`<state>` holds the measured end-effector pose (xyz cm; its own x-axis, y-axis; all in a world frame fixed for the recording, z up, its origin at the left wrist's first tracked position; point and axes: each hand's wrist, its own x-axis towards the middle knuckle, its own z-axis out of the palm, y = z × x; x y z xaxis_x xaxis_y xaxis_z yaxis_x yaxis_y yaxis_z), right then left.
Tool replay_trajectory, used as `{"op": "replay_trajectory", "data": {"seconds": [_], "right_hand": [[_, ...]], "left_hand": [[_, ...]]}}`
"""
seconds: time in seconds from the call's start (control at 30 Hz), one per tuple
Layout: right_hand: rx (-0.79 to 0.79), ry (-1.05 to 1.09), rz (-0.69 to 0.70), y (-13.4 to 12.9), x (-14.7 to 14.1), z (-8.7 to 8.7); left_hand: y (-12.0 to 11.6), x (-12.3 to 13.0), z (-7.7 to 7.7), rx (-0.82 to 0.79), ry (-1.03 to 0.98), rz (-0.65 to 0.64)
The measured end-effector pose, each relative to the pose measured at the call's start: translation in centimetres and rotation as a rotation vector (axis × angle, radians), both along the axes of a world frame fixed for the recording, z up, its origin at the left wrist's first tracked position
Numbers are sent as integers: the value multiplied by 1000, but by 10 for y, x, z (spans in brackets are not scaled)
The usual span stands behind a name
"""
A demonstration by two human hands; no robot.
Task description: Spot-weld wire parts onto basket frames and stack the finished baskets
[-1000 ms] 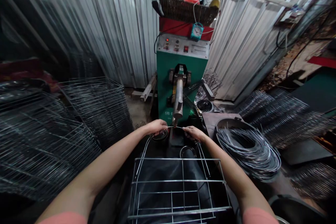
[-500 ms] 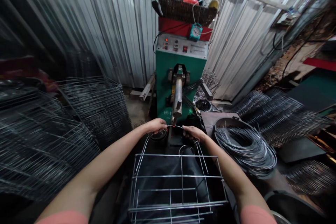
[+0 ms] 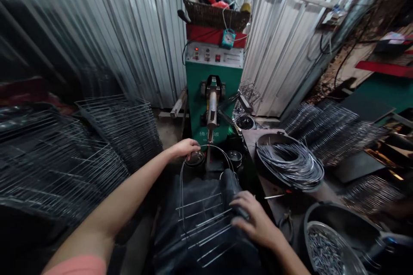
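Note:
My left hand (image 3: 187, 148) pinches the upper left of a thin arched wire handle (image 3: 222, 151). The arch stands just in front of the spot welder's upper electrode (image 3: 210, 133); whether they touch I cannot tell. Below the handle, a wire basket (image 3: 213, 218) lies tilted and smeared by motion over dark cloth on my lap. At the basket's right side is my right hand (image 3: 254, 219), thumb and fingers apart, slightly blurred, with no object visible in its grasp. The green welding machine (image 3: 193, 94) stands straight ahead.
Stacked wire grids (image 3: 119, 124) stand at left. On the right are a tub of wire rings (image 3: 290, 159), more stacked wire pieces (image 3: 335, 124), and a large black basin (image 3: 312, 210) containing a bowl of small metal parts (image 3: 325, 249). A wicker basket (image 3: 216, 13) tops the machine.
My right hand has let go of the handle wire and moved down and back to the basket's right side. The basket has turned and tilted. My left hand still holds the handle.

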<state>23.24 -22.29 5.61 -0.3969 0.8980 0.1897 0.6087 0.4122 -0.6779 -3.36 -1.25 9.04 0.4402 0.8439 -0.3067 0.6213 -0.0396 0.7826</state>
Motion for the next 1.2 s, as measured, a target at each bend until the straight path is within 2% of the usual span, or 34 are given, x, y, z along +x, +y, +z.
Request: {"op": "replay_trajectory", "data": {"seconds": [0.07, 0.13, 0.23, 0.3, 0.4, 0.53, 0.7, 0.83, 1.2], "right_hand": [[91, -107, 118, -29, -21, -1], [155, -170, 139, -43, -32, -8], [189, -185, 94, -43, -32, -19], [199, -177, 66, -37, -27, -20], [246, -172, 39, -22, -22, -8], [287, -216, 7, 2, -17, 23], [201, -262, -3, 17, -10, 50], [131, -240, -11, 24, -5, 57], [21, -208, 12, 47, 12, 62]], "left_hand": [[-11, -4, 3, -22, -75, 0], [-20, -8, 3, -34, -146, 0], [-30, -16, -5, -39, -220, 20], [-30, -18, -12, -46, -260, 64], [-19, -14, -23, -53, -316, 150], [3, -2, -39, -96, -391, 210], [17, 10, -58, -249, -512, 225], [23, 14, -65, -356, -564, 240], [29, 15, -64, -464, -585, 303]]}}
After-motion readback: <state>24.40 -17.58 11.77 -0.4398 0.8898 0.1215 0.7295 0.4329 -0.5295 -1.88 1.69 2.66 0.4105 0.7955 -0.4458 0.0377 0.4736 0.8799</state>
